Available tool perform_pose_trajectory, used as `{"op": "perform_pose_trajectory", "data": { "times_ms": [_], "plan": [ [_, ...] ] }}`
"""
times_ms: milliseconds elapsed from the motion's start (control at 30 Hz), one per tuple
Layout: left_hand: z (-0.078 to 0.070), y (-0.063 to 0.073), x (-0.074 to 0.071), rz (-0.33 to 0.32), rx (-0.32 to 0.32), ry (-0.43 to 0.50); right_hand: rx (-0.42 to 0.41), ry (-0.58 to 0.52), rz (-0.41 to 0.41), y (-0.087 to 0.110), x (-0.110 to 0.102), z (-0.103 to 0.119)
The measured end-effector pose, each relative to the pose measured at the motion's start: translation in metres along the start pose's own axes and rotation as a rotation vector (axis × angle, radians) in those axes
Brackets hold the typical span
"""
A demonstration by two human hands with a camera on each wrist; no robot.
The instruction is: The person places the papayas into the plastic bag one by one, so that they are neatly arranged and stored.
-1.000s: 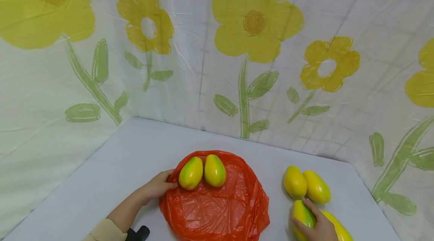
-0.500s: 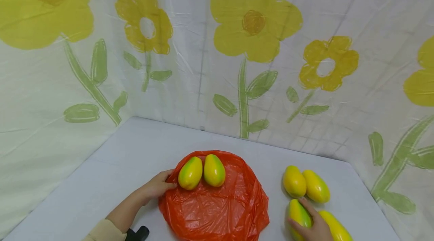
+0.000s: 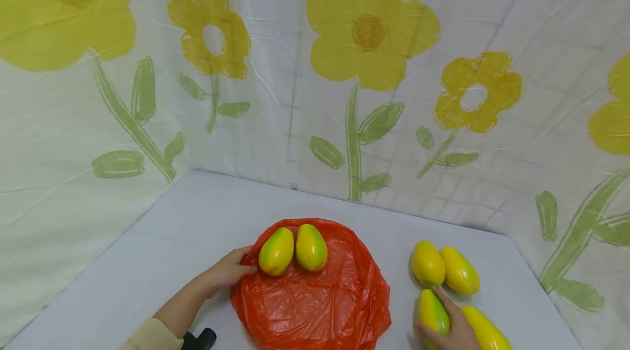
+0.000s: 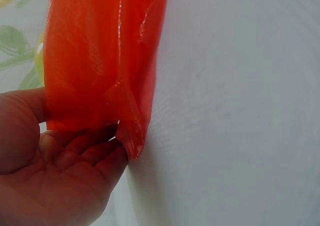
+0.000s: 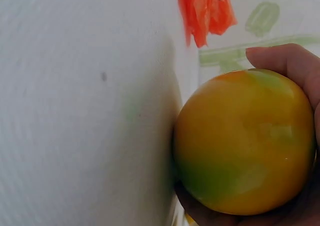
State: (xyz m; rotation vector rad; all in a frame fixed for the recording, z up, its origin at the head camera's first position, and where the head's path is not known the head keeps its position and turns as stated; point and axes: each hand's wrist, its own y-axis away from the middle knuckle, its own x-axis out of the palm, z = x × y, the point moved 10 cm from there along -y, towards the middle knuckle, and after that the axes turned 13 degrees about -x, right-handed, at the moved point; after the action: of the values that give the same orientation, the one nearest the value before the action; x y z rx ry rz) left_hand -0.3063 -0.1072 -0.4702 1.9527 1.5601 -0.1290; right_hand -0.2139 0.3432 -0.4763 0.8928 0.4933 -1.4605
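Observation:
A red plastic bag [image 3: 315, 311] lies spread with its mouth open on the table, and two yellow-green mangoes [image 3: 276, 251] rest in its far part. My left hand [image 3: 228, 269] holds the bag's left edge; in the left wrist view the thumb is outside the red film [image 4: 95, 61] and the curled fingers go under it. At the right, my right hand [image 3: 458, 328] grips another mango [image 3: 433, 311], fingers and thumb round its sides. The right wrist view shows that mango [image 5: 245, 146] large, right at the table surface.
Two yellow mangoes [image 3: 428, 263] lie side by side just beyond my right hand, and one more mango [image 3: 487, 331] is to its right. A black object [image 3: 200, 339] is by my left wrist. A flower-printed curtain [image 3: 275, 93] stands behind the white table [image 3: 221, 197].
My right hand has shifted slightly to the left, the gripped mango with it. The left hand and the bag stay as they were.

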Motion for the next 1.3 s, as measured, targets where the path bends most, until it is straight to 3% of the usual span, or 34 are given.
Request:
{"op": "perform_pose_trajectory", "data": {
  "times_ms": [367, 1300],
  "plan": [
    [-0.001, 0.003, 0.001, 0.009, -0.002, 0.019, -0.009, 0.043, 0.017, 0.003, 0.002, 0.003],
    [-0.002, 0.002, 0.0, -0.004, 0.006, 0.006, -0.072, 0.021, -0.056, 0.01, -0.015, 0.03]
  ]
}}
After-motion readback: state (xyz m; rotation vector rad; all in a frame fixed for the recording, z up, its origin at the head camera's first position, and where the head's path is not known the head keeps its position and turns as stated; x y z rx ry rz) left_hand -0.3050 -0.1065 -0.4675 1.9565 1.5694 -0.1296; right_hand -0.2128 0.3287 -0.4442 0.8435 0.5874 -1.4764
